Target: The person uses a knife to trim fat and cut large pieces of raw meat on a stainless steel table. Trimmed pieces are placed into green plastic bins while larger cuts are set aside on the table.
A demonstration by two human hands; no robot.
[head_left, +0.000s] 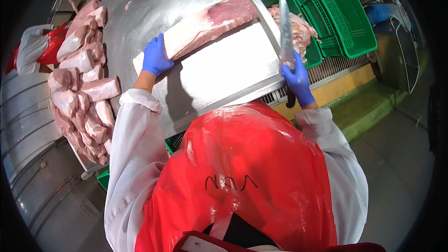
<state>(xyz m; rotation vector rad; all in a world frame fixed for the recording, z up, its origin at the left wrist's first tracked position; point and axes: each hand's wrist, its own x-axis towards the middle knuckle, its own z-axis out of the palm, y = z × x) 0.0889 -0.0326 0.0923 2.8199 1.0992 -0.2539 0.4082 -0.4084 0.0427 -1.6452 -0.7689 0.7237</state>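
Note:
A long slab of raw pork loin (212, 21) lies slantwise across a white cutting board (228, 63) on the steel table. Pale fat covers its left part, and red lean shows at its far right end. My left hand (156, 56), in a blue glove, grips the loin near its left end. Over the table's right edge, my blue-gloved right hand (297, 81) is closed around a knife (285, 25). Its long blade points up and away, above the trimmings and apart from the loin. Most of the handle is hidden in my fingers.
Cut meat pieces (79, 88) are heaped along the table's left side. Green crates (343, 16) stand at the right, with meat trimmings (301, 32) beside them. A metal grating (333, 71) runs below. Another person's white sleeve (33, 49) shows at the far left.

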